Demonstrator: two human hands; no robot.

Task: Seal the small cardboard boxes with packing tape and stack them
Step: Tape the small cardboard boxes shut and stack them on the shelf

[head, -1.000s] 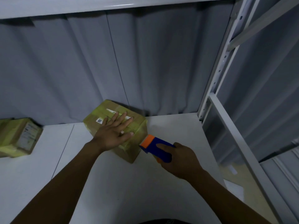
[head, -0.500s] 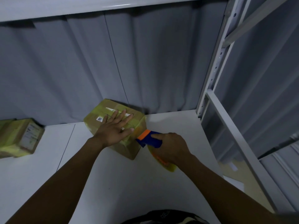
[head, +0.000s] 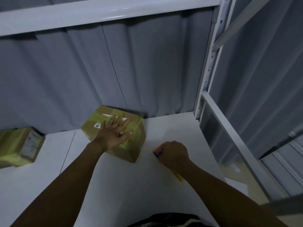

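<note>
Pressed the left hand (head: 113, 135) flat, fingers straight, on the cardboard box (head: 132, 149) at the shelf (head: 172, 126) back. Gripped the tape dispenser (head: 158, 151) in the curled right hand (head: 173, 154), clear of the box.

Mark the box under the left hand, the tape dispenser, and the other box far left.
middle box (head: 133, 147), head view, near side face.
tape dispenser (head: 158, 151), head view, the orange-blue end that shows.
left box (head: 14, 145), head view, taped face left of its label.

Left hand (head: 114, 133) presses box (head: 114, 133); right hand (head: 173, 153) grips dispenser (head: 158, 151)
</note>
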